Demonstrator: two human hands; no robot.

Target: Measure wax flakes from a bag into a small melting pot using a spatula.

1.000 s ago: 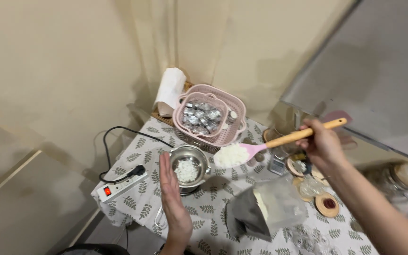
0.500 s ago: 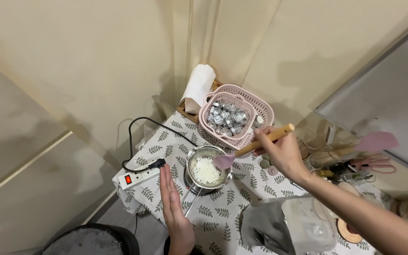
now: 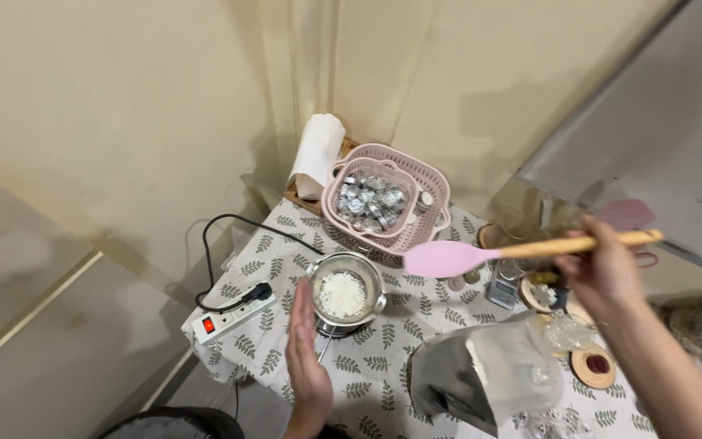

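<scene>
My right hand (image 3: 603, 272) grips the wooden handle of a pink spatula (image 3: 448, 258), held level above the table with its blade empty, to the right of a small metal pot (image 3: 344, 294). The pot holds white flakes. My left hand (image 3: 306, 366) is open and flat, fingers together, standing edge-on beside the pot's left front side. An open grey bag (image 3: 481, 378) with white contents sits in front of my right arm.
A pink basket (image 3: 428, 183) of small metal cups stands behind the pot, a paper roll (image 3: 316, 154) to its left. A white power strip (image 3: 229, 317) with a black cable lies at the table's left edge. Jars, wooden lids (image 3: 593, 367) and small items crowd the right side.
The spatula carried white flakes to the pot, tipped them in, and has now lifted away to the right, empty. My left hand stayed beside the pot.
</scene>
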